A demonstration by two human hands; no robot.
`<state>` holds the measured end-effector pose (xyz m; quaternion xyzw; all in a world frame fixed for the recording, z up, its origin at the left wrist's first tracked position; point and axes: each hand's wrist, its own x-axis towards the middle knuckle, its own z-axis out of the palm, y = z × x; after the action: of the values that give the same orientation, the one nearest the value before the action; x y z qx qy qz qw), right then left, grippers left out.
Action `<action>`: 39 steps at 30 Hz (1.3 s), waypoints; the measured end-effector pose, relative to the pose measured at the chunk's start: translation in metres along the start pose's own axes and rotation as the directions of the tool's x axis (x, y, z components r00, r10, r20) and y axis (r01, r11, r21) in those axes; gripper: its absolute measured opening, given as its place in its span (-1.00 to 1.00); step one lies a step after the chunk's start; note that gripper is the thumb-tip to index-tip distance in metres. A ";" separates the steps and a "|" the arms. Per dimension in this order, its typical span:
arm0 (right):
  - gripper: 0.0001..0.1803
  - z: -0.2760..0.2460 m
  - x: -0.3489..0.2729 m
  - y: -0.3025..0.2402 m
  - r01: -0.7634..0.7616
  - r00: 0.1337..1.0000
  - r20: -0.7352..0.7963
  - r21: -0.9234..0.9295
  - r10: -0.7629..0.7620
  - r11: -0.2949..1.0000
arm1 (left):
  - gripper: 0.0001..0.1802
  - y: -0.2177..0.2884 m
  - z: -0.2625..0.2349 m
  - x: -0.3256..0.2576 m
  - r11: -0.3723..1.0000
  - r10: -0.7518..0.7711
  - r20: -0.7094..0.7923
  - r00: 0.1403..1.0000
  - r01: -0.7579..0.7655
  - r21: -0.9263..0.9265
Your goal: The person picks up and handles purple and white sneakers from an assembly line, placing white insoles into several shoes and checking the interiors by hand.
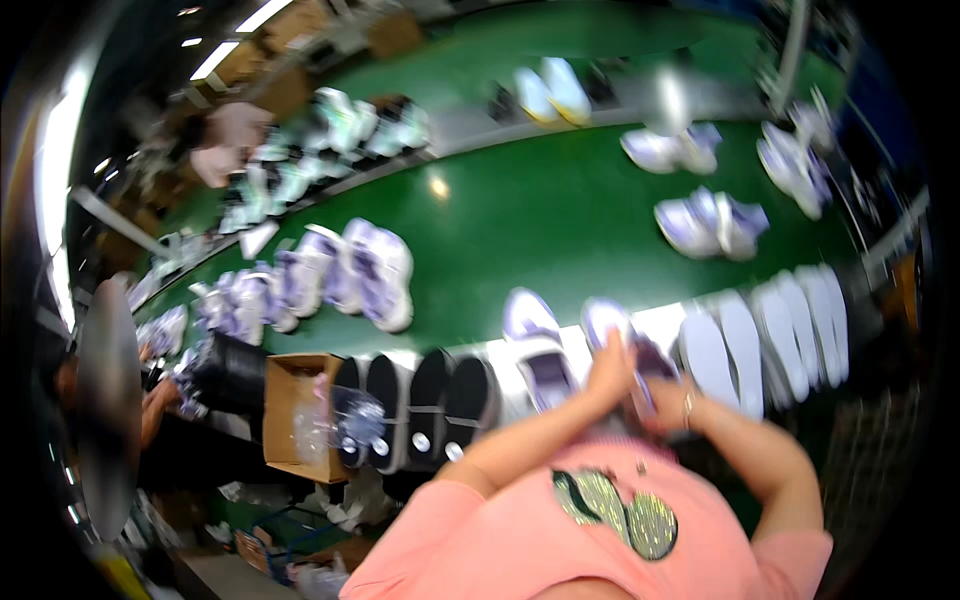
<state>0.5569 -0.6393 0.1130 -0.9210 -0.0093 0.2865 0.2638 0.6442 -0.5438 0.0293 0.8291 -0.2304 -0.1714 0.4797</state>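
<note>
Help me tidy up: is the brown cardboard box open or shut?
Open: no flap covers the top of the cardboard box, and clear plastic shows inside it.

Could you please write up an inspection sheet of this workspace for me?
Surface: green worktop, bearing a row of purple-and-white shoes.
Things in work: near shoe; its neighbour sits to the left.
Clutter: open cardboard box containing clear plastic.
Hands: left hand and right hand both at the near shoe; blur hides the exact grip.
Cables: nothing seen.
Surroundings: another person's hand at left; lit ceiling lamps.
</note>
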 end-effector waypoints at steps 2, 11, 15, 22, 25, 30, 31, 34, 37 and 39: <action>-0.45 0.008 0.012 0.015 0.031 0.999 -0.028 0.187 -0.026 0.982 | -0.47 -0.012 -0.001 0.001 1.000 -0.031 -0.036 0.999 0.031 0.004; -0.74 -0.040 -0.078 0.014 0.098 0.737 -0.642 0.410 0.211 0.907 | -0.78 0.020 -0.033 -0.020 0.988 0.004 0.023 1.000 -0.001 -0.157; -0.72 -0.015 -0.075 -0.002 -0.067 0.938 -0.340 0.023 0.071 0.997 | -0.77 0.016 -0.031 -0.020 0.981 -0.029 0.060 0.998 0.040 -0.190; -0.84 0.024 0.007 0.014 -0.197 0.969 -0.140 0.050 0.202 0.979 | -0.71 0.026 -0.023 -0.008 0.997 -0.052 0.129 0.990 0.058 -0.044; -0.67 0.025 0.034 0.018 -0.252 0.968 -0.010 -0.082 0.252 0.964 | -0.64 0.014 -0.013 -0.006 0.996 0.060 0.052 0.997 -0.057 -0.067; -0.52 -0.002 0.033 0.001 -0.310 0.949 0.053 -0.038 0.312 0.950 | -0.60 0.018 -0.016 -0.009 1.000 -0.010 0.087 0.996 0.008 0.024; -0.52 0.017 0.046 0.017 -0.375 0.909 0.151 -0.113 0.389 0.920 | -0.60 0.015 -0.013 -0.008 0.999 0.012 0.079 0.997 -0.014 0.031; -0.54 0.018 0.042 0.010 -0.389 0.916 0.062 -0.100 0.396 0.916 | -0.69 0.019 -0.013 -0.011 0.999 0.032 0.074 0.997 -0.035 0.036; -0.60 0.034 0.045 0.019 -0.395 0.918 -0.022 -0.130 0.396 0.909 | -0.72 0.015 -0.012 -0.011 0.999 0.038 0.079 0.996 -0.036 -0.022; -0.63 0.037 0.045 0.022 -0.385 0.922 -0.026 -0.161 0.386 0.909 | -0.71 0.019 -0.016 -0.012 0.999 0.029 0.102 0.994 -0.026 -0.031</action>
<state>0.5719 -0.6327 0.0526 -0.9222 0.1487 0.3341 0.1259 0.6382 -0.5341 0.0540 0.8087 -0.2634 -0.2107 0.4818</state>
